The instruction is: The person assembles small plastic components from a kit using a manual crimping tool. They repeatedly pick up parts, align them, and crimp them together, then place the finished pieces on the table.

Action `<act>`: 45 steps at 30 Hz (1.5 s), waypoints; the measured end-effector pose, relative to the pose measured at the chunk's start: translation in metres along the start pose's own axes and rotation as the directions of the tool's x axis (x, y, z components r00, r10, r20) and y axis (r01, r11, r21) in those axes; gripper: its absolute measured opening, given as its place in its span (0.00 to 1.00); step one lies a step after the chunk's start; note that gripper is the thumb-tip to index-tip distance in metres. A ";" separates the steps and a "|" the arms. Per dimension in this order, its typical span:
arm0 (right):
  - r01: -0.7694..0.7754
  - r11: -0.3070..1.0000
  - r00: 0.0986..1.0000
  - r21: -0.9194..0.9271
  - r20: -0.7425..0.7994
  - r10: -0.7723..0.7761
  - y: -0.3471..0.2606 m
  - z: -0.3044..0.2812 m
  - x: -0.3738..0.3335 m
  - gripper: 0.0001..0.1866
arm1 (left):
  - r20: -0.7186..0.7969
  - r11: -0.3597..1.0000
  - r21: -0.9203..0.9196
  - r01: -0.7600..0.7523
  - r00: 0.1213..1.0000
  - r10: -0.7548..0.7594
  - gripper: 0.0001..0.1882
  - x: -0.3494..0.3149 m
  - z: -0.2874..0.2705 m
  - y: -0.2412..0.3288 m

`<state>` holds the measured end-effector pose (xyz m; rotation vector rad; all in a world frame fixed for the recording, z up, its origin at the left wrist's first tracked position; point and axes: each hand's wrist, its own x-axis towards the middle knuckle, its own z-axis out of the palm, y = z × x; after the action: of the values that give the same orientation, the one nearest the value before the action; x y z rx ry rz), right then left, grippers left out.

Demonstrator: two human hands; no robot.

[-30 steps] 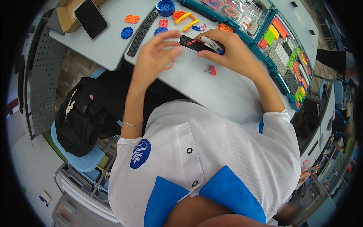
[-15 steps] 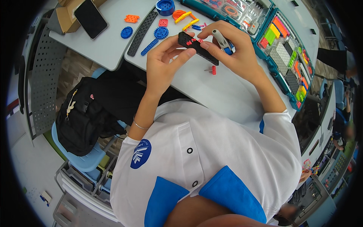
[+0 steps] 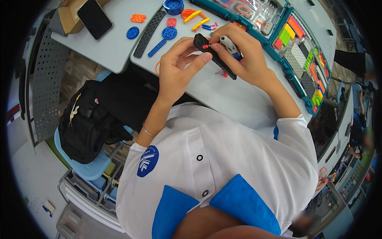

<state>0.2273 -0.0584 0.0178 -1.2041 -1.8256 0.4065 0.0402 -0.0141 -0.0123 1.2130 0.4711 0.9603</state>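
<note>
Above the near table edge, a black perforated building plate (image 3: 225,67) is held tilted between my two hands. My left hand (image 3: 178,67) pinches its upper left end between thumb and fingers. A small red connector (image 3: 205,46) sits on the plate close to that thumb. My right hand (image 3: 248,59) has its thumb and fingertips at the plate's right side. Tucked in the same hand is a grey-and-blue hand tool (image 3: 228,44), its full shape hidden by the fingers. Just below the plate lies a red piece with a pin (image 3: 224,74), partly covered.
Beyond my hands lie blue gears (image 3: 169,33), a long black curved beam (image 3: 149,35), a blue beam (image 3: 157,47), yellow-and-orange parts (image 3: 195,20) and a blue wheel (image 3: 174,6). An open teal parts case (image 3: 292,75) borders the right. A phone (image 3: 94,19) lies left; a black backpack (image 3: 93,119) rests on a chair.
The black plate has turned more edge-on and shifted slightly right and down. My left hand moved a little right with it, and an orange curved strip now shows beside it.
</note>
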 end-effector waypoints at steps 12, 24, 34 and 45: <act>-0.051 0.968 0.951 -0.246 0.285 0.123 -0.010 -0.007 -0.003 0.26 | -0.016 0.991 -0.089 0.104 0.994 -0.106 0.20 -0.001 -0.014 0.007; -0.073 0.964 0.919 -0.257 0.357 0.165 -0.011 0.000 -0.008 0.24 | -0.042 0.984 0.146 0.097 0.995 -0.092 0.17 -0.002 -0.009 0.010; -0.204 0.953 0.887 -0.225 0.369 0.277 -0.009 0.006 -0.008 0.15 | -0.079 0.977 0.133 0.168 0.984 -0.159 0.14 -0.004 -0.003 0.012; -0.328 0.943 0.849 -0.060 0.418 0.322 -0.005 0.005 -0.007 0.14 | -0.049 0.979 0.103 0.174 0.984 -0.169 0.14 -0.004 -0.005 0.006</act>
<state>0.2214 -0.0659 0.0154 -1.5115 -1.9685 0.9354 0.0319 -0.0146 -0.0088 1.2291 0.6552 0.8211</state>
